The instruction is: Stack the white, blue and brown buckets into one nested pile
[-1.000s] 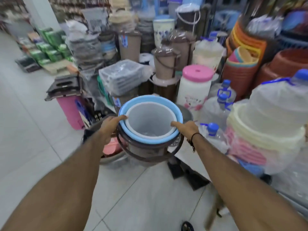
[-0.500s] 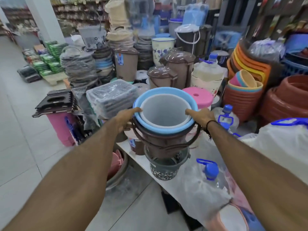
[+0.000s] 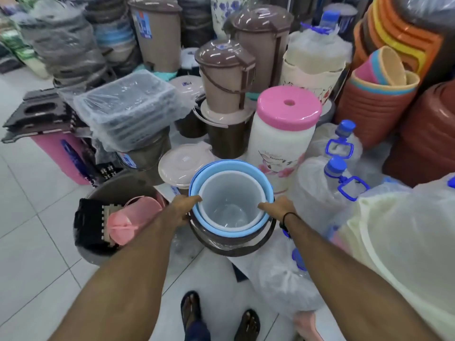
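Note:
The white bucket (image 3: 231, 205) sits inside the blue bucket (image 3: 229, 231), which sits inside the brown bucket (image 3: 229, 246) with its dark handle hanging down in front. The nested pile is upright, low over a white shelf edge. My left hand (image 3: 183, 209) grips the pile's left rim, thumb over the blue and white edges. My right hand (image 3: 278, 207) grips the right rim the same way, a black band on the wrist.
A cream lid (image 3: 184, 163) lies just behind the pile, and a pink-lidded white container (image 3: 283, 134) stands behind it to the right. A dark basin (image 3: 98, 252) with pink items sits on the floor at left. Wrapped water bottles (image 3: 327, 193) crowd the right. My sandalled feet (image 3: 219, 318) are below.
The pile has come down from chest height toward the shelf edge, both hands still on its rim. The camera now tilts further down, showing my feet.

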